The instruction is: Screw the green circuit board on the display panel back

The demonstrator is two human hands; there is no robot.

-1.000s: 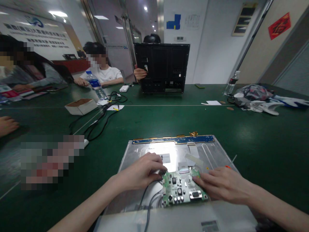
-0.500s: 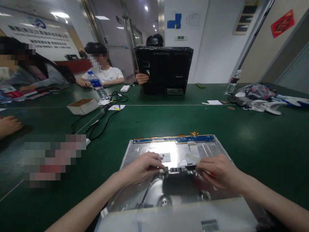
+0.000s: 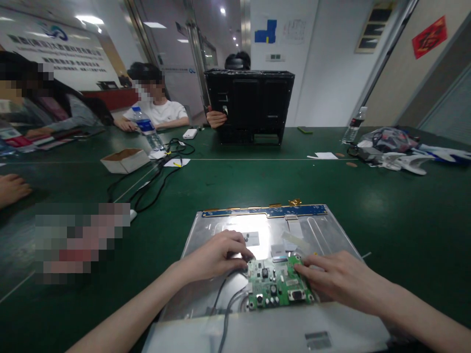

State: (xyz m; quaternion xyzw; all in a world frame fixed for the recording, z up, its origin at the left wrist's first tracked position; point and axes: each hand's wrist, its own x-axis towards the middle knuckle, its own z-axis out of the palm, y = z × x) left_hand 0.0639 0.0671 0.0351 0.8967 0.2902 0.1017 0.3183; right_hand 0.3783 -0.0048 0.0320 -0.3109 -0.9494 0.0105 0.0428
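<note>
A green circuit board (image 3: 276,280) with small components and a connector lies face up, roughly flat, over the back of a silvery display panel (image 3: 206,233). My left hand (image 3: 225,251) has curled fingers closed at the board's far left corner. At its right edge, my right hand (image 3: 336,275) grips with the fingertips; the thumb is partly hidden. A white ribbon cable (image 3: 294,226) runs from the blue strip board (image 3: 235,213) at the panel's far edge towards the green board. Dark cables (image 3: 228,306) lead off the board's left side. A pale sheet (image 3: 265,326) covers the panel's near part.
The green table (image 3: 386,206) bears a small open box (image 3: 125,161), black cables (image 3: 156,179), a water bottle (image 3: 147,128) and bagged items (image 3: 393,142). Across it, a person's hand (image 3: 217,118) holds a black monitor casing (image 3: 253,105) upright. Another hand (image 3: 13,190) rests at left.
The circuit board has tipped from standing on edge to lying face up between my hands. My right hand has shifted slightly down with it; my left hand has hardly moved.
</note>
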